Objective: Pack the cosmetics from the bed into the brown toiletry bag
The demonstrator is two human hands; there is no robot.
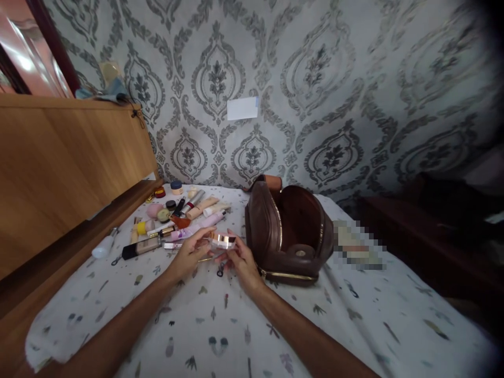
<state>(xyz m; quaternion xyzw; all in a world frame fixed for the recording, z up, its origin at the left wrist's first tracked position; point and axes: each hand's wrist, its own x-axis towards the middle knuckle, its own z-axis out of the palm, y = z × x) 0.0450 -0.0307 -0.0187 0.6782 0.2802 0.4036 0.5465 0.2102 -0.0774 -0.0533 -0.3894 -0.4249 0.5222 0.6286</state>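
Note:
Between both hands is a small round cosmetic jar (222,241) with a shiny rose-gold band and a clear lower part. My left hand (192,254) grips its left side, and my right hand (241,262) has its fingers curled on the right side. Just right of my right hand stands a dark brown leather bag (263,226), unzipped, with its brown inside showing. Left of my left hand lies a foundation bottle (142,247) with a black cap. Behind the hands are a lilac tube (214,219), a beige tube (202,208) and several other cosmetics.
A patterned white cloth (212,331) covers the surface. A white bottle (103,247) lies near its left edge, beside a wooden panel (74,173). Patterned wallpaper (315,79) rises behind. A blurred-out flat item (359,247) lies right of the bag.

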